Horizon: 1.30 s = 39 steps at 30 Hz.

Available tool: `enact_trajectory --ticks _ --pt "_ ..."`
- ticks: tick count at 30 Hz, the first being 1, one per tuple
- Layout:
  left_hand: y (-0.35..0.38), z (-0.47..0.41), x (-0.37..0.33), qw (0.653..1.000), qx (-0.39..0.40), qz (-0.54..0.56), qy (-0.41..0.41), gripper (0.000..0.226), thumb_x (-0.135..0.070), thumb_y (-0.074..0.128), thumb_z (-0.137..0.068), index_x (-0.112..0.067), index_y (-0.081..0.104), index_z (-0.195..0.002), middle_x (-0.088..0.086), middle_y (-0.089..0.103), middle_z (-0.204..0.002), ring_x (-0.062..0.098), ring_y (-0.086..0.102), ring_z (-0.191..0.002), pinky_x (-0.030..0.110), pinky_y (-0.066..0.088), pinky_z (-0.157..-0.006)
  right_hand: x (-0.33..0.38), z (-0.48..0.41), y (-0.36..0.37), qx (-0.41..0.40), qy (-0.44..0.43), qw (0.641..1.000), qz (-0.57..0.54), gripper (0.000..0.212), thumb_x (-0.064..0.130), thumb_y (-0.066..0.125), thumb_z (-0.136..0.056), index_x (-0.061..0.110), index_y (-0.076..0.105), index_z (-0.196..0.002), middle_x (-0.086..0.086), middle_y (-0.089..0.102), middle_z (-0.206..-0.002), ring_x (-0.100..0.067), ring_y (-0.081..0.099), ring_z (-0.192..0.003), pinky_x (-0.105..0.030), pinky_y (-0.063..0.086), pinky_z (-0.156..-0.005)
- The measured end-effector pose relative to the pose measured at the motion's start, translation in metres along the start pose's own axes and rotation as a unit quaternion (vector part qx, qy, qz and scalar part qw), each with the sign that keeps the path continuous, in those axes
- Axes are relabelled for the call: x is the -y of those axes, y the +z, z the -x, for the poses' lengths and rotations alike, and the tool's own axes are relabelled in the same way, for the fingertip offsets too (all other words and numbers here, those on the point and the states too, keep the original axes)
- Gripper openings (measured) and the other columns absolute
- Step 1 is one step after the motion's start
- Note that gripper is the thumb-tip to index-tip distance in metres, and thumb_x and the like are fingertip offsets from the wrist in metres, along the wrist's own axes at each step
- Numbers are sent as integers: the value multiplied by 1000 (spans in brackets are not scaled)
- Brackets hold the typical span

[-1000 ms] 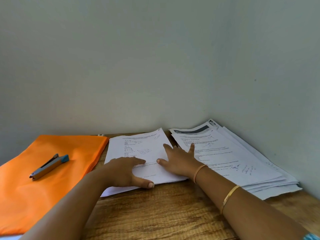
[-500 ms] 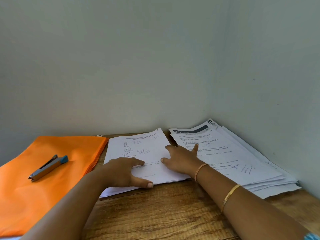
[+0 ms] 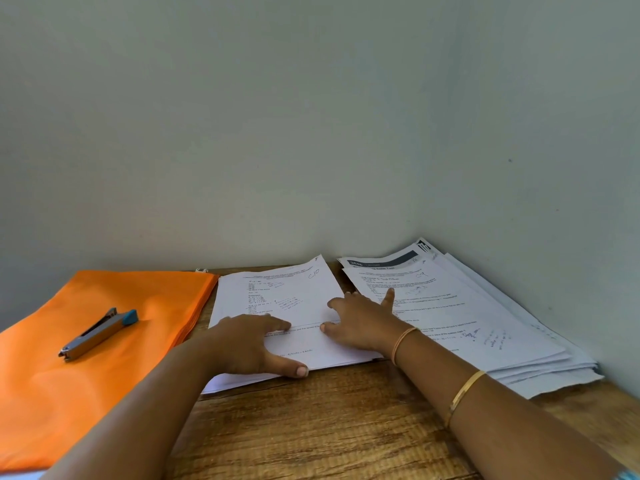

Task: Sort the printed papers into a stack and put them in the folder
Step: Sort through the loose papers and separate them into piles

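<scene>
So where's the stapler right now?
In the head view the stapler lies on the orange folder at the left of the wooden table, left of the paper stack marked C10.

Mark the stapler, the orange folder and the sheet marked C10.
stapler (image 3: 98, 333), head view, middle of its metal body.
orange folder (image 3: 86, 410), head view, bare cover near the front.
C10 sheet (image 3: 310, 289), head view, blank area under the mark.

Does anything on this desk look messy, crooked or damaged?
Yes. The right-hand pile is fanned out, its sheets skewed at different angles, and the bottom sheet has a ragged near edge, perhaps torn. A stapler lies on the orange folder, likely in the way of filing.
</scene>
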<state>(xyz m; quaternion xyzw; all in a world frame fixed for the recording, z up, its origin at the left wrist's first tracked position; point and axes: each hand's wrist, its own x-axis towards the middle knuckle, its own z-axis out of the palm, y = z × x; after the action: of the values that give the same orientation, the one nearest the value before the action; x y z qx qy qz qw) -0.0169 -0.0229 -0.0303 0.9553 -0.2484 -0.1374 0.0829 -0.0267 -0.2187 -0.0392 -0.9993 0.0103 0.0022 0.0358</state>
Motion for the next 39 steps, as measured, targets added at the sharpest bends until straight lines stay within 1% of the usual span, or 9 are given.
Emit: enact_trajectory --ticks 6,9,12,16,21,25,30,34,39 --pt "2 -3 2 1000 0 1 1 152 -103 22 -4 -42 28 -143 -9 24 -154 21 27 -140 35 28 -110 3 1 -2 -4 -13 1000 -18 54 50 37 -97 24 36 -143 -4 22 -156 -25 25 -142 -66 -12 -106" --pt "2 -3 4 1000 2 -1 1 151 -103 22 -4 -43 27 -143 -10 22 -155 21 25 -140 37 26 -111 4 1 -2 -51 -32 991 -117 48 44 43 -97 22 44 -139 0 36 -151 -22 37 -136 -54 15 -115" --pt "1 -2 4 1000 2 0 4 151 -103 23 -5 -43 27 -143 -11 23 -154 20 25 -140 37 26 -112 1 2 -7 -88 -24 972 -219 40 34 48 -96 17 52 -132 -2 48 -142 -20 45 -128 -35 37 -106" --pt "1 -2 4 1000 0 -6 2 151 -103 22 -4 -43 26 -143 -11 20 -155 21 23 -141 38 24 -112 -1 3 -8 -68 -23 963 -259 32 18 48 -95 14 59 -125 -2 52 -137 -17 49 -124 -20 36 -93" --pt "5 -6 9 1000 -14 -8 -1 147 -104 23 -9 -45 20 -144 -12 17 -156 20 21 -142 42 21 -116 2 3 -11 -97 -45 941 -320 55 -4 41 -88 20 47 -137 -3 48 -140 -19 53 -115 -12 43 -75" --pt "7 -8 14 998 -64 0 -10 149 -105 18 -14 -40 9 -148 -10 9 -158 17 17 -144 46 15 -116 -9 1 -22 -145 -5 886 -441 64 -3 43 -89 24 28 -146 -1 52 -119 -17 56 -88 -18 44 -59" --pt "6 -11 15 971 -195 131 -50 126 -95 29 -49 -26 -1 -151 0 16 -157 26 30 -139 45 34 -109 -33 2 -37 -167 72 842 -508 39 -6 45 -91 7 56 -125 -4 58 -107 -13 55 -83 -20 47 -67" --pt "4 -8 11 941 -253 221 -47 104 -73 41 -66 -23 8 -150 3 33 -151 27 39 -134 43 40 -104 -63 3 -52 -189 124 824 -520 24 -8 46 -90 9 62 -92 -6 61 -90 -30 61 -87 -50 53 -87" --pt "9 -9 -5 927 -247 280 23 74 -51 53 -86 -27 19 -147 -7 65 -117 8 58 -108 29 44 -91 -99 13 -64 -171 179 775 -581 25 -11 42 -91 2 56 -106 -15 56 -97 -25 58 -70 -33 56 -60"
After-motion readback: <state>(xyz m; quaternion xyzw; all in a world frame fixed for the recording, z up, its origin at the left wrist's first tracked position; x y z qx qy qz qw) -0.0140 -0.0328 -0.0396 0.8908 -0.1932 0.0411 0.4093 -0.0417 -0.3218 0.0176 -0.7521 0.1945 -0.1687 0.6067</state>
